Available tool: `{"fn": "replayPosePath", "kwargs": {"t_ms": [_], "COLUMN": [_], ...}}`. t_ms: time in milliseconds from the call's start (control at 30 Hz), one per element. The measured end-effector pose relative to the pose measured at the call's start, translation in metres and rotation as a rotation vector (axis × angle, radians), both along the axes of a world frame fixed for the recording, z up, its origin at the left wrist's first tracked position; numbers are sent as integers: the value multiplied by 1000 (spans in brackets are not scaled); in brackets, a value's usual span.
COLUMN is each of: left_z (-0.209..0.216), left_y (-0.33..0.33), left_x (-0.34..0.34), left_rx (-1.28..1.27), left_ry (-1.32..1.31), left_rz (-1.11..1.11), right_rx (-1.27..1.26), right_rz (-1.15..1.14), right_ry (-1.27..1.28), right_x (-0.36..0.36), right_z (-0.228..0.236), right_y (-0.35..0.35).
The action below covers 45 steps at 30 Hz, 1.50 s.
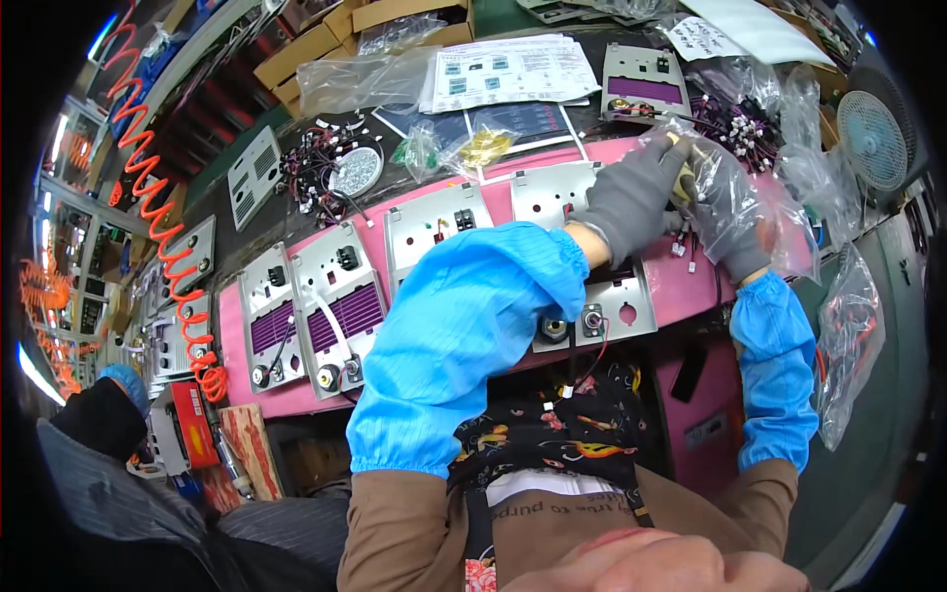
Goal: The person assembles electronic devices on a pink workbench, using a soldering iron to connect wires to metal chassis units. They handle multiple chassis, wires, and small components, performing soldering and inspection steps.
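Observation:
My left hand (631,202), in a grey glove, reaches across to the right end of the bench, its fingers closed at the edge of a clear plastic bag (728,176). My right hand (738,242), also gloved, grips the same bag from its right side, partly covered by the film. Something yellowish shows between the hands, too unclear to name. Below my left wrist lies a silver metal panel (631,304) with round connectors and a thin red wire. Another silver panel (554,189) is partly hidden behind my left hand.
More metal panels (340,286) lie along the pink mat (395,385). Wire bundles (740,128) sit beyond the bag, with a fan (874,140) at right. Papers (513,74) and cardboard boxes (409,12) are at the back. An orange coiled hose (148,207) hangs left, near another person's sleeve (99,424).

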<state>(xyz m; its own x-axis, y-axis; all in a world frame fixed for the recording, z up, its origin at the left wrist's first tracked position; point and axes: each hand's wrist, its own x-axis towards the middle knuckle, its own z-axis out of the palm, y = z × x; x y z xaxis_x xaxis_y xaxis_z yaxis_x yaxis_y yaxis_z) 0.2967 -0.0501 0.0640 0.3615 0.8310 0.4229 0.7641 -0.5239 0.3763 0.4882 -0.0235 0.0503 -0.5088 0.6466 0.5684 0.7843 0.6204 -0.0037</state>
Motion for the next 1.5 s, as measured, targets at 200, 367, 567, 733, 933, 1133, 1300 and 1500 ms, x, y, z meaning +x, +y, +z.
{"fn": "replayPosePath", "kwargs": {"t_ms": [200, 367, 567, 733, 933, 1133, 1300, 1500], "left_z": [-4, -11, 32, 81, 100, 71, 55, 39], "left_y": [25, 43, 45, 26, -25, -49, -70, -96], "left_x": [19, 27, -15, -38, -74, -133, -172, -200], "left_rx": [-200, -208, -214, 2, -374, -474, -459, -567], "left_ry": [82, 362, 307, 42, -57, -424, -513, -489], "left_rz": [4, -4, -145, -203, -162, -53, 26, 206], "right_rx": [-7, -435, -484, -558, -665, -974, -1171, -1313], "right_rz": [115, 216, 286, 244, 396, 567, 460, 479], "right_ry": [107, 496, 1005, 965, 897, 1065, 677, 819], "right_x": [17, 68, 62, 35, -37, -111, -158, -190], "right_z": [10, 50, 114, 121, 129, 112, 90, 64], "right_y": [-15, -45, -58, -61, -53, -33, -37, -58]}}
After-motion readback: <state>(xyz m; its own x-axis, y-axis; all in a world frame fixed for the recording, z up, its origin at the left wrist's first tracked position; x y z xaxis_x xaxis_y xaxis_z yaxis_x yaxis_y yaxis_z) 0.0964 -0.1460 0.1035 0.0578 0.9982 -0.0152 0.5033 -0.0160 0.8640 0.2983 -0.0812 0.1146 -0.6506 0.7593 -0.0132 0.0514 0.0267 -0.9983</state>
